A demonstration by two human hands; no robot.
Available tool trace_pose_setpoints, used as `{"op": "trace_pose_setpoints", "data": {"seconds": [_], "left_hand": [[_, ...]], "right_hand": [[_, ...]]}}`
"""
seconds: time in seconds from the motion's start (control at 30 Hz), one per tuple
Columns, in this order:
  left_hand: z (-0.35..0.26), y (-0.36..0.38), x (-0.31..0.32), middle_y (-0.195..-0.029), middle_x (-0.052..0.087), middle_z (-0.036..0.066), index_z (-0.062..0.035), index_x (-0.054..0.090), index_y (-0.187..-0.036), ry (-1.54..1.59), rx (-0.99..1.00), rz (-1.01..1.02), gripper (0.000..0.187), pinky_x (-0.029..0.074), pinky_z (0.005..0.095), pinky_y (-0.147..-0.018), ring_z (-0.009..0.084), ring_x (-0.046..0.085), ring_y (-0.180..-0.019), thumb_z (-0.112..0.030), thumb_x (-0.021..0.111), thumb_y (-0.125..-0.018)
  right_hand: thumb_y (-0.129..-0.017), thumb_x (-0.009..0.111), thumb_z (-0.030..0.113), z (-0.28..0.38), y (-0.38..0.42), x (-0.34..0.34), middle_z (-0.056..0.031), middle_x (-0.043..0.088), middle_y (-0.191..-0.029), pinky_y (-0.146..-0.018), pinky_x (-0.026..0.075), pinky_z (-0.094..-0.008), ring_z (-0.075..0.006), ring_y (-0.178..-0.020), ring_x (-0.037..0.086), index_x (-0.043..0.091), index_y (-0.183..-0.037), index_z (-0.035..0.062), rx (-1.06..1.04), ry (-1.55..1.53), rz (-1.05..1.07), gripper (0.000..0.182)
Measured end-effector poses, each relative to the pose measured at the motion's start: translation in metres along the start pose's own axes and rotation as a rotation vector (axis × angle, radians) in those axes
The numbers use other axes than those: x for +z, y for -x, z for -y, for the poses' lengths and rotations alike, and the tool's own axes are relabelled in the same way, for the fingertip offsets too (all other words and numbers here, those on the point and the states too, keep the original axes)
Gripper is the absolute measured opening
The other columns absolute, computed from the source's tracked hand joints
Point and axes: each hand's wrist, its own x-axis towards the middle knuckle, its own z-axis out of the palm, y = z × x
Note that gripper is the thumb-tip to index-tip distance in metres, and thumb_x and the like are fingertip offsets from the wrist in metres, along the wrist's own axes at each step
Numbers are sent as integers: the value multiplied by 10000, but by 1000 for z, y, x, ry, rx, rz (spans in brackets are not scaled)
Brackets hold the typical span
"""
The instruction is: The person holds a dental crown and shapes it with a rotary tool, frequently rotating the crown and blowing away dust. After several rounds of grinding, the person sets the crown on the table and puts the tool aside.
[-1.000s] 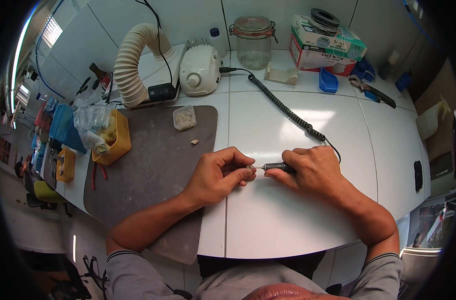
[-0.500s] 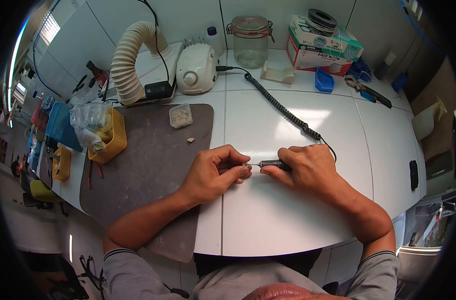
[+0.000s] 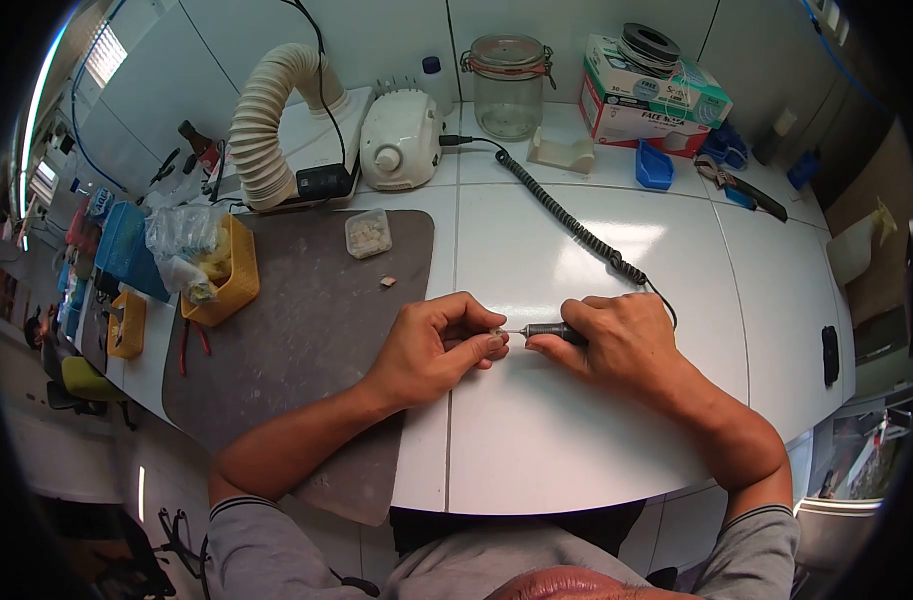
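My right hand (image 3: 624, 338) is closed around a dark rotary handpiece (image 3: 550, 330), which points left with a thin metal bit at its front. Pinched between the thumb and fingers of my left hand (image 3: 428, 350) is a small pale piece (image 3: 497, 333), mostly covered by the fingertips. The bit reaches this piece; whether it touches cannot be made out. From the handpiece a black coiled cord (image 3: 566, 218) runs back to a white control box (image 3: 400, 140) with a round knob.
On the grey mat (image 3: 306, 350) are a clear tub of pale pieces (image 3: 367, 234), one loose fragment (image 3: 388, 282), a yellow basket (image 3: 238, 280) and red-handled pliers (image 3: 184, 348). Behind stand a ribbed hose (image 3: 258, 120), a glass jar (image 3: 507, 95), mask boxes (image 3: 646, 110) and a blue tray (image 3: 654, 166).
The whole view has shifted slightly, so the bench items sit a little further right. Both hands keep their grips, with the bit still at the small piece.
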Motion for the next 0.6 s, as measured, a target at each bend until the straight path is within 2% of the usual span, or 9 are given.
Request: {"op": "trace_pose_setpoints", "data": {"seconds": [0.6], "left_hand": [[-2,0,0,-1169,803,169,71,680,-1255,-10,-6,2,186,667,286,-882,222,811,-1111,8,694,-1082]], "right_hand": [[-1043,659,675,1,0,0,-125,766,-713,-504,548,-429,-298,-569,739,749,-774,48,16,-6,8,688]]}}
